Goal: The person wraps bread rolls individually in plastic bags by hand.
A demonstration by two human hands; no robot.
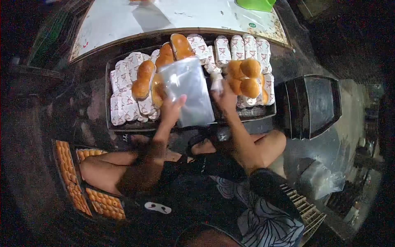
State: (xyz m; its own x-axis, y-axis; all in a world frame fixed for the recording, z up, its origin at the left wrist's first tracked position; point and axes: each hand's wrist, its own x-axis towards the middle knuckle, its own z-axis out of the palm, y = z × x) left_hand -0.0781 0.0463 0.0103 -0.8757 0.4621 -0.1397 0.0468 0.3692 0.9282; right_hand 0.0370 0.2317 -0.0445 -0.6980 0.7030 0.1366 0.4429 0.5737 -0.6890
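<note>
I sit low with bare knees in front of a dark tray (263, 112) loaded with wrapped buns (237, 47) and golden unwrapped buns (143, 79). My left hand (171, 108) pinches the lower edge of a clear plastic bag (186, 88), holding it up over the tray's middle. My right hand (224, 96) grips the bag's right side, close to a cluster of bare buns (246, 78). The bag looks empty.
A white tabletop (123, 18) lies beyond the tray with a green item (256, 4) on it. A black bin (312, 105) stands to the right. A crumpled clear bag (323, 181) rests on the floor at lower right. Orange-patterned footwear or mat (70, 177) shows at lower left.
</note>
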